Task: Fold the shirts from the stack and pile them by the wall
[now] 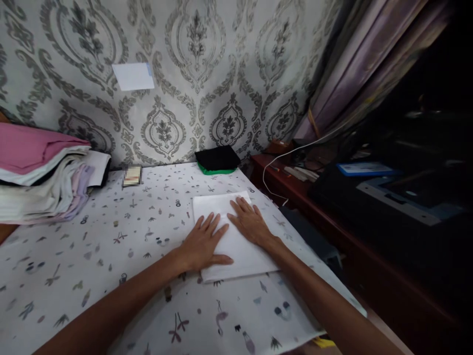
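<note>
A folded white cloth (240, 254) lies flat on the patterned white sheet (121, 246) that covers the surface. My left hand (203, 241) rests palm down on the cloth's left half, fingers stretched out flat. My right hand (249, 221) presses flat on the cloth's upper right part, fingers spread toward its far edge. Neither hand grips anything.
A stack of folded cloths (40, 172), pink on top, sits at the far left. A small packet (132, 176) and a black-and-green folded cloth (217, 160) lie by the wallpapered wall. To the right stands a dark wooden table (332, 217) with a white cable (281, 158) and a printer (399, 192).
</note>
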